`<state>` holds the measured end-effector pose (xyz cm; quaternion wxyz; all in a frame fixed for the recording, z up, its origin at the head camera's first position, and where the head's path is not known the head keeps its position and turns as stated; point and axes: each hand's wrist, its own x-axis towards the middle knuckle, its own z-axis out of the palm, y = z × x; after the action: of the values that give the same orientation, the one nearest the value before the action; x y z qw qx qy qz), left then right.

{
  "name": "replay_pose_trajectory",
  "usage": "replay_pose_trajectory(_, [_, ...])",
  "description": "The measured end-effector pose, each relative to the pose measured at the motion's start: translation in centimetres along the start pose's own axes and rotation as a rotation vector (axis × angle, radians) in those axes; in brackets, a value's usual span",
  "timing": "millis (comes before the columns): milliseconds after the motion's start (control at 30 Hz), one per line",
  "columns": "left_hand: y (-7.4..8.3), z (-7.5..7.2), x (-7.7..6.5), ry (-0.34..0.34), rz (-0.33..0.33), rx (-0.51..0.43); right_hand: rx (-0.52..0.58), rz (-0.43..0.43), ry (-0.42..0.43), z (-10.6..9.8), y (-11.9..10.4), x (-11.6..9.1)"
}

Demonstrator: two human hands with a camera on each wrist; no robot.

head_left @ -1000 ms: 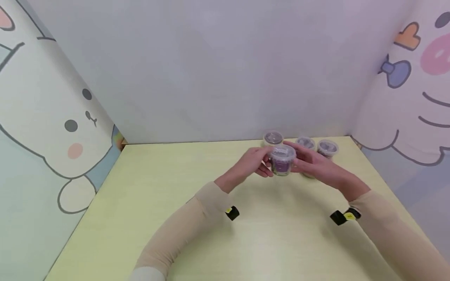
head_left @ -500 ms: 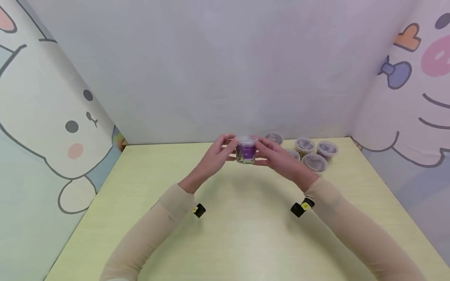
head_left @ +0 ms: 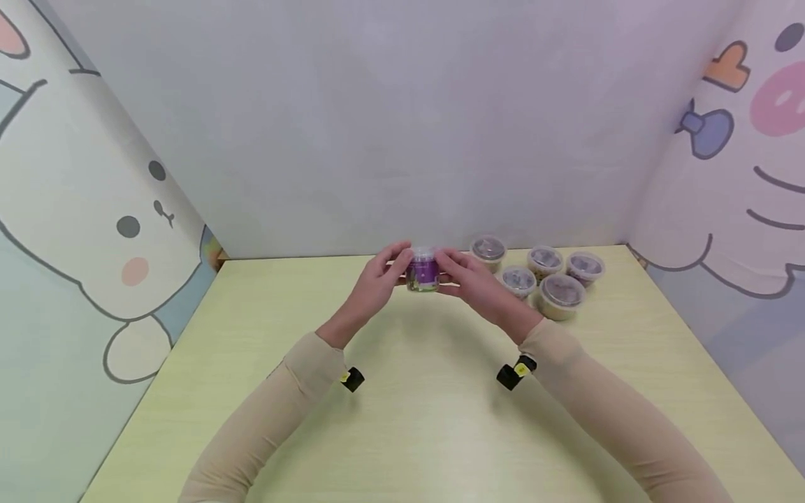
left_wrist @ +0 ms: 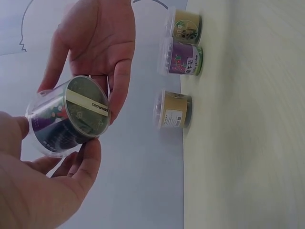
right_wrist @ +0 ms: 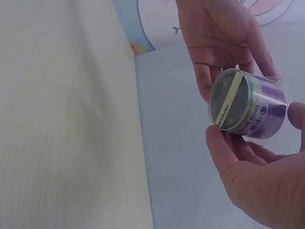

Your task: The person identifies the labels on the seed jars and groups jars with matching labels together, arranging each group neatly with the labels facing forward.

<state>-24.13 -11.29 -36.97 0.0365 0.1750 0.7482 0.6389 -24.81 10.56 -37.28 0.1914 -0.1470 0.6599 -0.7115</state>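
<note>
A small clear plastic tub (head_left: 423, 272) with a purple label and a clear lid is held up above the far part of the table. My left hand (head_left: 374, 285) grips its left side, thumb near the lid and fingers underneath. From the other side my right hand (head_left: 476, 286) grips it the same way. Both wrist views show the tub's dark base, crossed by a pale strip: left wrist tub (left_wrist: 88, 107), right wrist tub (right_wrist: 232, 101). Fingers behind the tub are partly hidden.
Several similar lidded tubs stand at the table's back right, among them a tan one (head_left: 561, 297) and one near the wall (head_left: 488, 251). The pale yellow table (head_left: 434, 419) meets a grey-white wall (head_left: 377, 140) behind. Cartoon-printed panels (head_left: 75, 209) flank it.
Both hands have carried the purple-labelled tub leftward, away from the other tubs, most of it in the first half second. The tubs behind the right hand now show more fully.
</note>
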Motion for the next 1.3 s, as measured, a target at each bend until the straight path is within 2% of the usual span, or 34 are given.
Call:
replay_pose_trajectory(267, [-0.2,-0.2,0.1,-0.009,0.004,-0.007,0.011,-0.012,0.003,0.1,-0.1,-0.1])
replay_pose_trajectory(500, [-0.3,-0.2,0.1,-0.011,0.002,0.026,0.117,0.013,0.019,0.3,0.2,0.0])
replay_pose_trajectory(667, [-0.4,-0.1,0.2,0.003,-0.008,0.014,0.159,0.015,0.056,0.5,0.4,0.2])
replay_pose_trajectory(867, [-0.9,0.2,0.4,0.001,-0.038,0.020,0.235,0.016,0.032,0.7,0.7,0.4])
replay_pose_trajectory(1000, [-1.3,-0.1,0.5,-0.017,-0.030,-0.004,0.263,0.006,0.013,1.0,1.0,0.3])
replay_pose_trajectory(1133, [-1.3,-0.6,0.3,0.003,-0.006,-0.006,0.277,0.003,-0.005,1.5,1.1,0.4])
replay_pose_trajectory(1300, [-1.2,-1.0,0.1,0.025,-0.018,0.020,0.266,0.010,0.031,2.0,1.1,0.7])
